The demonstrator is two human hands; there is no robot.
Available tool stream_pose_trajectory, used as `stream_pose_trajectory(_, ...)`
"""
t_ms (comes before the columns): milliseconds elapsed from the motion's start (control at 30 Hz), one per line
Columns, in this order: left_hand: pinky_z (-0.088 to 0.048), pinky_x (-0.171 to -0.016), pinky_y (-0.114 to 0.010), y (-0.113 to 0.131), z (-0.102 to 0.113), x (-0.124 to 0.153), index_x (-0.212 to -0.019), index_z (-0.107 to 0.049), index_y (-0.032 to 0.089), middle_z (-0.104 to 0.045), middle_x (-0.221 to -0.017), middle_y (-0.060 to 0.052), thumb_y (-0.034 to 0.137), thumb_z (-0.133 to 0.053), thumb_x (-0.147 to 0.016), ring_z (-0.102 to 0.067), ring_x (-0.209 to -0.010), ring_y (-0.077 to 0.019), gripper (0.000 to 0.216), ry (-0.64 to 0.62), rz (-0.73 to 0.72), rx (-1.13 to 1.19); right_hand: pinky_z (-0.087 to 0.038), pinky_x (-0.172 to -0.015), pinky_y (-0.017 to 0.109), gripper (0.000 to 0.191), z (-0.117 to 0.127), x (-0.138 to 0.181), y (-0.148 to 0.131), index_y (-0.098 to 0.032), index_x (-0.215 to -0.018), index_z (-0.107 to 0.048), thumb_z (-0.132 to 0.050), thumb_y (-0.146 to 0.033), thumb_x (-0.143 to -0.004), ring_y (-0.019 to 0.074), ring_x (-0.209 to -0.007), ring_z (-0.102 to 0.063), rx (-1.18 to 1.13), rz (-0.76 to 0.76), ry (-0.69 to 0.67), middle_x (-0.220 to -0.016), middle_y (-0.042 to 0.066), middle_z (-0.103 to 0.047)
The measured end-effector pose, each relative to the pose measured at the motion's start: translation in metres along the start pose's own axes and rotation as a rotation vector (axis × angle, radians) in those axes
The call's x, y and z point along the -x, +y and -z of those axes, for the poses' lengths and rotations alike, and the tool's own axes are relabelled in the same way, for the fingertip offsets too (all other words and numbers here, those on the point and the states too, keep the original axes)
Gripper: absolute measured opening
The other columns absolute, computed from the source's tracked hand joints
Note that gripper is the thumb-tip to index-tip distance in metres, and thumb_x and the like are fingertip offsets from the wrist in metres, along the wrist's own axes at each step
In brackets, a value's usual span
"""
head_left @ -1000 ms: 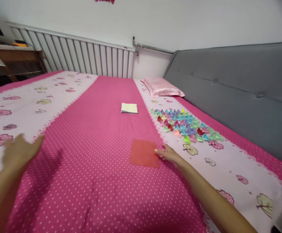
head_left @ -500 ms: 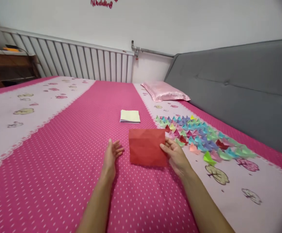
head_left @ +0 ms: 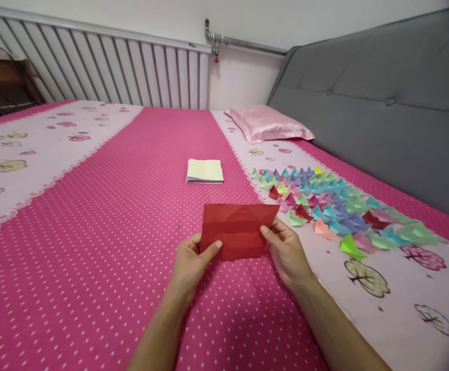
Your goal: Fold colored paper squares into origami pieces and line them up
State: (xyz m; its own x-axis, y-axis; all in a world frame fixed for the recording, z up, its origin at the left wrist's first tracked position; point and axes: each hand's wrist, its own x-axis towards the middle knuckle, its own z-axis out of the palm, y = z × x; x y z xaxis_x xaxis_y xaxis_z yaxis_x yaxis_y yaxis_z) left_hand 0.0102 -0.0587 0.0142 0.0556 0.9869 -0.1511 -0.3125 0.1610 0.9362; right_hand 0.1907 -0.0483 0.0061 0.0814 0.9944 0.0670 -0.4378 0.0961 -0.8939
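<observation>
Left hand (head_left: 189,264) and right hand (head_left: 290,255) are both pinching the red paper (head_left: 234,221) — thumbs pressing the near face, one per side. It's standing up over the pink bedspread (head_left: 132,232), paper stack (head_left: 205,170) sitting beyond, folded papers (head_left: 353,221) lying off right.

Head-worn view — forward, downward

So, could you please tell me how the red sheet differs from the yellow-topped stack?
The red sheet is held by the left hand and right hand; the yellow-topped stack lies on the bedspread. The red sheet looks like one piece; the yellow-topped stack shows several layers. Both look like four-sided paper.
</observation>
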Motion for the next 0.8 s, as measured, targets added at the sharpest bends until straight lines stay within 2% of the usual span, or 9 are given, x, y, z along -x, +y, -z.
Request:
stream_pose_trajectory(167, -0.053, -0.071, -0.028, -0.004, -0.005, 0.002, -0.092, -0.067, 0.011, -0.071, -0.09, -0.011, 0.03, -0.072, -0.068, -0.067, -0.077, -0.0193, 0.032, 0.007, -0.008, -0.006, -0.048, -0.087, 0.037, 0.034, -0.001, 0.003, -0.001, -0.02, -0.096, -0.059, -0.074, -0.026, -0.067, 0.0213, -0.094, -0.063, 0.121, -0.021, -0.025, -0.102, 0.005, -0.068)
stream_pose_trajectory(233, -0.053, -0.069, -0.027, -0.005, -0.006, 0.003, -0.093, -0.066, 0.011, -0.071, -0.09, -0.012, 0.031, -0.072, -0.067, -0.067, -0.076, -0.019, 0.034, 0.012, 0.029, -0.008, -0.05, -0.084, 0.038, 0.039, -0.001, 0.003, -0.001, -0.02, -0.1, -0.057, -0.074, -0.028, -0.066, 0.0225, -0.093, -0.064, 0.15, -0.077, -0.048, -0.104, 0.007, -0.068)
stream_pose_trajectory(400, -0.054, -0.06, -0.027, -0.003, -0.006, 0.004, -0.098, -0.063, 0.012, -0.071, -0.085, -0.012, 0.027, -0.07, -0.069, -0.067, -0.066, -0.0193, 0.034, 0.041, 0.188, 0.065, -0.053, -0.078, 0.038, 0.052, 0.0, 0.004, 0.002, -0.023, -0.116, -0.05, -0.07, -0.033, -0.069, 0.0243, -0.095, -0.064, 0.152, -0.256, -0.2, -0.109, 0.009, -0.065)
stream_pose_trajectory(500, -0.055, -0.056, -0.029, -0.002, -0.003, 0.001, -0.098, -0.063, 0.011, -0.071, -0.074, -0.011, 0.019, -0.062, -0.075, -0.066, -0.057, -0.0183, 0.024, 0.088, 0.295, 0.087, -0.052, -0.078, 0.035, 0.064, 0.004, 0.003, 0.004, -0.027, -0.131, -0.039, -0.066, -0.033, -0.073, 0.0217, -0.093, -0.064, 0.158, -0.329, -0.172, -0.108, 0.007, -0.066)
stream_pose_trajectory(600, -0.056, -0.056, -0.029, -0.003, 0.0, -0.002, -0.093, -0.063, 0.011, -0.071, -0.07, -0.01, 0.012, -0.053, -0.079, -0.065, -0.054, -0.0171, 0.017, 0.144, 0.328, 0.127, -0.051, -0.078, 0.033, 0.068, 0.01, 0.0, 0.002, -0.036, -0.138, -0.027, -0.06, -0.032, -0.078, 0.018, -0.091, -0.064, 0.121, -0.333, -0.165, -0.111, 0.003, -0.065)
stream_pose_trajectory(667, -0.056, -0.057, -0.029, -0.002, 0.002, -0.004, -0.089, -0.063, 0.011, -0.071, -0.072, -0.01, 0.01, -0.05, -0.08, -0.066, -0.057, -0.0173, 0.016, 0.192, 0.32, 0.173, -0.051, -0.077, 0.03, 0.063, 0.015, -0.003, 0.0, -0.037, -0.135, -0.034, -0.058, -0.027, -0.078, 0.016, -0.089, -0.064, 0.109, -0.326, -0.207, -0.113, 0.002, -0.064)
stream_pose_trajectory(800, -0.058, -0.062, -0.033, 0.003, 0.003, -0.005, -0.089, -0.062, 0.01, -0.071, -0.076, -0.01, 0.009, -0.052, -0.078, -0.068, -0.064, -0.0196, 0.014, 0.232, 0.344, 0.242, -0.049, -0.082, 0.028, 0.04, 0.021, -0.006, 0.004, -0.026, -0.113, -0.061, -0.064, -0.022, -0.073, 0.0163, -0.095, -0.063, 0.177, -0.308, -0.277, -0.112, 0.004, -0.065)
